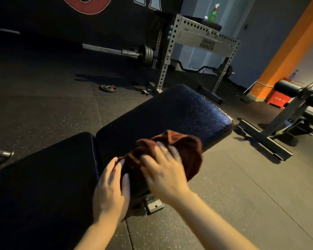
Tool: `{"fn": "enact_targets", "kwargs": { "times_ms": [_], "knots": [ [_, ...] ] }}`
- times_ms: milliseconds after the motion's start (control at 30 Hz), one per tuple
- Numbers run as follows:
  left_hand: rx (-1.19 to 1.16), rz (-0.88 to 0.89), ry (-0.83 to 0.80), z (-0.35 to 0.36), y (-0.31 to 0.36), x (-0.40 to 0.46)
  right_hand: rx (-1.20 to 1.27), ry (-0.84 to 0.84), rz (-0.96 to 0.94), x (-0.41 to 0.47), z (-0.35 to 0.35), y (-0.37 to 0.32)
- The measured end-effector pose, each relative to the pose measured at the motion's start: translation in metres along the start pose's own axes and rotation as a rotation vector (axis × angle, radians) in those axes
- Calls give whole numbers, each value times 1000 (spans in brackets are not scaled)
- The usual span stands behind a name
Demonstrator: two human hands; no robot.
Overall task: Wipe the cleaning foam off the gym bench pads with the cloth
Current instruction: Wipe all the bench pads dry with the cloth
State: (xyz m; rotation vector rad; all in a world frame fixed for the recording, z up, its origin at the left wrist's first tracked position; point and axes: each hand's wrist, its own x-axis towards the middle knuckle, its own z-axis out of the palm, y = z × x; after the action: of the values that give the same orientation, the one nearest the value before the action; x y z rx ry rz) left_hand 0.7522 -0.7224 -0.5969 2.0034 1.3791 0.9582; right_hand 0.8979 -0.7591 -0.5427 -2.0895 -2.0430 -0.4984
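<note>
Left of the cloth [170,150], the left hand [110,188] lies flat, fingers straight, likely steadying its edge. The cloth sits bunched on the bench pad's [179,112] near side; the right hand [163,170] presses it, fingers spread, apparently wiping.

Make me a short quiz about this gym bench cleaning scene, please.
1. True or false: the cloth lies on the floor.
2. Which hand lies on top of the cloth? A) left hand B) right hand
3. What green thing stands on the rack behind?

Key: 1 false, it is on the bench pad; 2 B; 3 a spray bottle.
</note>
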Motion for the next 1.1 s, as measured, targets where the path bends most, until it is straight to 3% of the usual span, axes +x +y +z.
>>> {"fn": "enact_targets", "kwargs": {
  "times_ms": [100, 200, 333, 467, 567, 667, 867, 967, 1100],
  "knots": [
    [189, -112, 76, -9, -37, -24, -25, -161, -148, 4, 14, -35],
    [231, -153, 123, -2, -66, -50, -13, -348, -209, 18, 13, -34],
    [292, -110, 126, -9, -54, -56, -146, -368, -46, 48, -13, 15],
    [246, -50, 311, -3, -54, -59, -317, -331, 244, 94, -39, 82],
    [219, -89, 351, -2, -47, -54, -333, -327, 299, 118, -25, 76],
    [241, -160, 269, 2, -53, -55, -243, -339, 125, 125, 6, 24],
    [117, -210, 313, 6, -57, -59, -141, -419, -276, 77, 47, -79],
    [-14, -236, 391, 2, -51, -60, -80, -366, -413, 47, 41, -71],
    [132, -37, 384, 5, -65, -58, -200, -331, -635, 25, 16, -12]
  ]
}}
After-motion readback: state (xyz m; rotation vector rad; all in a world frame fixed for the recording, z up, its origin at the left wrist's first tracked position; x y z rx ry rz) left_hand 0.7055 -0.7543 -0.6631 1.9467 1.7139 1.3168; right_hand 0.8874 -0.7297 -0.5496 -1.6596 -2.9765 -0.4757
